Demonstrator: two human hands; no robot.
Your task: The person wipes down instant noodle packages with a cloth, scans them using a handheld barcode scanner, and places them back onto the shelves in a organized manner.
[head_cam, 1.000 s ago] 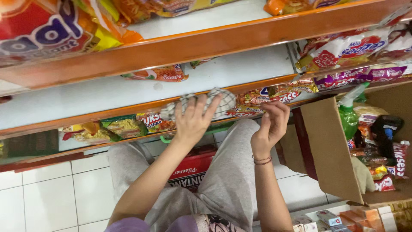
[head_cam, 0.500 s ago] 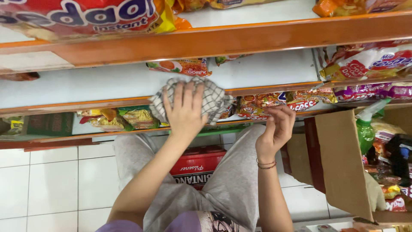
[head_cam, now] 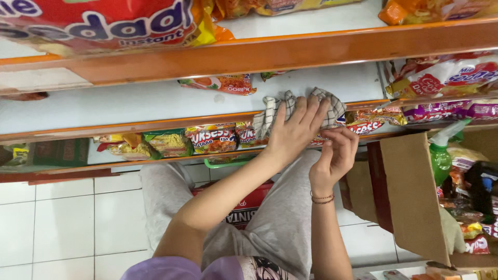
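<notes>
My left hand [head_cam: 295, 132] presses a white-and-grey checked cloth [head_cam: 275, 111] flat against the front edge of a white shelf [head_cam: 129, 106] with an orange rim. The cloth bunches around my fingers. My right hand [head_cam: 337, 155], a thin bracelet on its wrist, is just right of it and pinches a noodle packet [head_cam: 371, 122] at the rim of the shelf below, touching the cloth's lower corner. I am crouched in grey trousers.
Instant noodle packets [head_cam: 212, 139] line the lower shelf, and more lie on the upper shelves. An open cardboard box [head_cam: 415, 197] at right holds snack packets and a green spray bottle [head_cam: 441, 155]. A red box [head_cam: 249, 205] sits between my knees on white floor tiles.
My left hand has carried the cloth from the lower shelf's rim up onto the middle shelf and slid it right. The right hand has stayed near the packets.
</notes>
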